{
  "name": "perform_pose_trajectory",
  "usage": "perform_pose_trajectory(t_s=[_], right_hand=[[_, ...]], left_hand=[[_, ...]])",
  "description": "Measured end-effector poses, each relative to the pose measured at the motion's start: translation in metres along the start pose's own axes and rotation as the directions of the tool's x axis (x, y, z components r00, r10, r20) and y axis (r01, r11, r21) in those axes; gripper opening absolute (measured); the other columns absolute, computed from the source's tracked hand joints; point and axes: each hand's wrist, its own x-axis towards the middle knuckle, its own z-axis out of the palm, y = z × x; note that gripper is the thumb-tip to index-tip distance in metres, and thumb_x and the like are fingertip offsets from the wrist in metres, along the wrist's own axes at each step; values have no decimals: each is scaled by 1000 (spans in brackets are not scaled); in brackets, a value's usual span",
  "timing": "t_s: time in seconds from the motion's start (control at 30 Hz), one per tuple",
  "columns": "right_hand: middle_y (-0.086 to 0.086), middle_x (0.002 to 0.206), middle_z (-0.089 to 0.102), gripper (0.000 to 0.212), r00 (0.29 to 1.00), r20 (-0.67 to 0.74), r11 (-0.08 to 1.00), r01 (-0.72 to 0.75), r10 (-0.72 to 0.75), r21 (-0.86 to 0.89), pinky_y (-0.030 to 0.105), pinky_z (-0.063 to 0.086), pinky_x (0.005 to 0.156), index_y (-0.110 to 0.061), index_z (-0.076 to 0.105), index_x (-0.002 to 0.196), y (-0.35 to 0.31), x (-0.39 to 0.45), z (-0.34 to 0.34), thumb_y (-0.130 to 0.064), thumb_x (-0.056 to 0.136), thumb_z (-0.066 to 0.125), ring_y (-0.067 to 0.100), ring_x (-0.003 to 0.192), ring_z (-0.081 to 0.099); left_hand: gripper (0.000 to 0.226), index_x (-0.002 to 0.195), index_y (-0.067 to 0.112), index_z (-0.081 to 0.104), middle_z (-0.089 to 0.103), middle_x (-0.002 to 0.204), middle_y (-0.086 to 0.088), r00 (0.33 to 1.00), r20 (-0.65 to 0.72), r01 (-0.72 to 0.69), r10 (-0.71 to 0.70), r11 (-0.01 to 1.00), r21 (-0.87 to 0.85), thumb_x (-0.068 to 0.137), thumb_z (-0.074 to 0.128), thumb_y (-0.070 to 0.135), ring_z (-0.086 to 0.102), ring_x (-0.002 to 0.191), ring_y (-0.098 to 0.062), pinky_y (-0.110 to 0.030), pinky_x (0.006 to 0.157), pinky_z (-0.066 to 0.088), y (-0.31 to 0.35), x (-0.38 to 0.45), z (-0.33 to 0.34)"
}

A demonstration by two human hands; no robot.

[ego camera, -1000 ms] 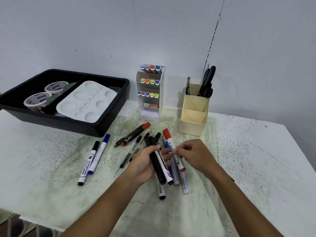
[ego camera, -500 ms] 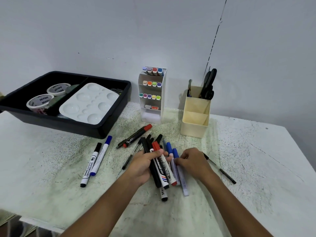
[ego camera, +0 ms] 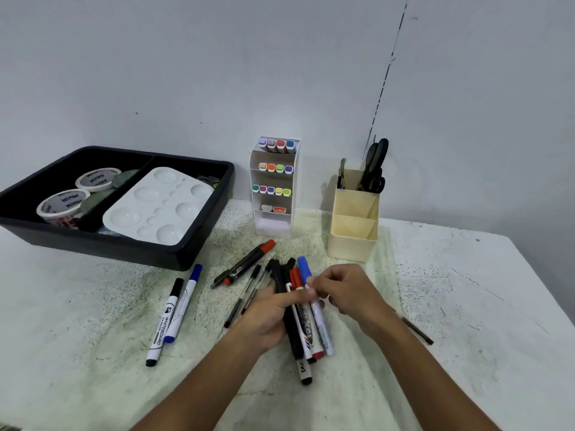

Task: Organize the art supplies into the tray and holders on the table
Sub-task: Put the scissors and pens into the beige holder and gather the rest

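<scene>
Head view: left hand (ego camera: 267, 315) is curled round a bundle of markers (ego camera: 303, 325) low over the table (ego camera: 466, 275), likely gathering for one trip. Right hand (ego camera: 348, 290) pinches the blue-capped marker (ego camera: 306, 272), squaring it up. Cream holder (ego camera: 353, 231) sits just behind.

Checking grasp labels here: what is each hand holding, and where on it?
The left hand grips a bundle of marker pens around their middles. The right hand pinches the blue-capped marker just below its cap.

Soft, even indoor light, faint shadows, wide-angle bending at the edges.
</scene>
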Motion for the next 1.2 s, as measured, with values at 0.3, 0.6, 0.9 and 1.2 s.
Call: perform_pose_trajectory(t_s=[0.3,0.6,0.9,1.2], right_hand=[[5,79,69,10,993,-120,982,27,-5,185,21,46,55,-11,71,88,0,2,-6,-16,91,64,10,65,60],[7,62,57,26,987,148,857,-123,56,500,24,41,43,4,69,93,-3,2,-12,-21,85,67,14,48,52],[5,51,55,13,948,317,841,-160,-14,516,18,37,32,-3,65,75,-3,17,-58,-15,81,66,11,35,49],[11,73,71,15,950,250,837,22,-189,546,26,54,56,-3,72,77,-3,40,-87,-8,87,61,18,63,67]], left_hand=[[42,113,-9,61,71,102,-24,996,74,35,-41,997,71,72,68,-10,71,88,-33,-38,74,58,14,11,-6],[18,97,-8,66,69,87,-25,947,309,8,-94,963,268,81,60,-13,70,80,-32,-38,78,59,26,14,13],[38,120,0,61,64,97,-31,889,441,-6,-124,959,283,85,62,-11,70,83,-37,-43,77,57,24,21,61],[55,130,-9,47,60,116,-33,961,276,-27,-20,986,166,80,70,-4,66,96,-39,-39,78,58,16,30,94]])
